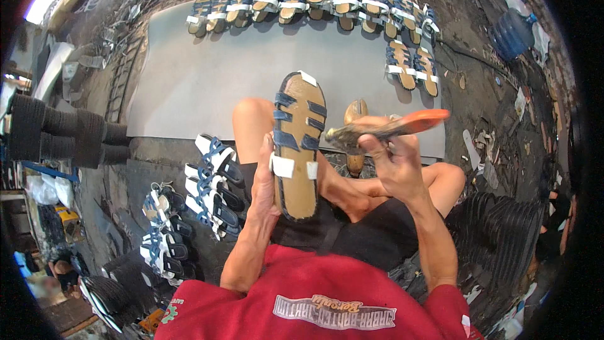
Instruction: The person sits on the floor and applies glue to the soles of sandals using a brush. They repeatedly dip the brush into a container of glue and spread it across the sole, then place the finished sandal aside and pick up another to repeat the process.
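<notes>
My left hand grips a sandal upper along its left edge, upright over my lap. Its tan underside faces me, with navy strap ends and white tabs folded onto it. In my right hand is a brush with an orange handle end and a dark, caked body. The brush's pale tip points left, close to the sandal's right edge; I cannot tell whether they touch. Partly hidden behind my right hand, a shiny brown shoe last stands between my legs and the grey sheet.
A grey sheet covers the ground ahead, with several similar sandal pieces lined along its far and right edges. White-and-navy sandals stand in rows at left. Dark sole stacks lie farther left, black strips at right, blue water jugs far right.
</notes>
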Demonstrator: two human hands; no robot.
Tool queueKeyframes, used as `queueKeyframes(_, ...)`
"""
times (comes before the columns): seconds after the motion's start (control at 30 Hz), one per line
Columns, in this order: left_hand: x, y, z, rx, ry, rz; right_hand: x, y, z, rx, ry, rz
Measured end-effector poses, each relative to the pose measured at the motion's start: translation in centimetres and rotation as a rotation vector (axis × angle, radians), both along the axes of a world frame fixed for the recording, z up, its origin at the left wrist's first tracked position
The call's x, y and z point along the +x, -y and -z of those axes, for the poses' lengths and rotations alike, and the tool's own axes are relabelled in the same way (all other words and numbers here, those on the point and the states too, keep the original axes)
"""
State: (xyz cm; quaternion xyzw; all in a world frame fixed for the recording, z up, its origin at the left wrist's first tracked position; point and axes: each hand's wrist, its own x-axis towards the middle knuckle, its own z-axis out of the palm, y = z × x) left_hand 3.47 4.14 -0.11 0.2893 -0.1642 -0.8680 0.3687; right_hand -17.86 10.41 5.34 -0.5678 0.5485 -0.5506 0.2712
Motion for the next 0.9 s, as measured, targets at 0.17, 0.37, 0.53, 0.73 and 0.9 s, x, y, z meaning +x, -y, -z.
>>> queueKeyframes(0.17,-1.6,-1.4,1.2,-0.209,0.216,0.074,2.4,3.5,-1.4,-0.231,-0.292,-0.035)
queueKeyframes(0.37,-0.2,-0.6,-0.2,-0.053,0.103,0.050,-1.5,0.7,0.3,-0.060,-0.527,-0.019)
queueKeyframes(0.53,-1.8,-1.3,1.1,-0.241,0.156,0.059,0.8,3.0,-1.2,-0.106,-0.206,-0.043)
queueKeyframes(0.73,-0.1,-0.8,0.0,-0.076,0.099,0.030,-1.1,2.0,0.3,-0.148,-0.649,0.012)
queueKeyframes(0.9,-0.5,-1.0,-0.4,-0.149,0.155,0.041,-0.7,2.9,-1.8,0.018,-0.072,0.091)
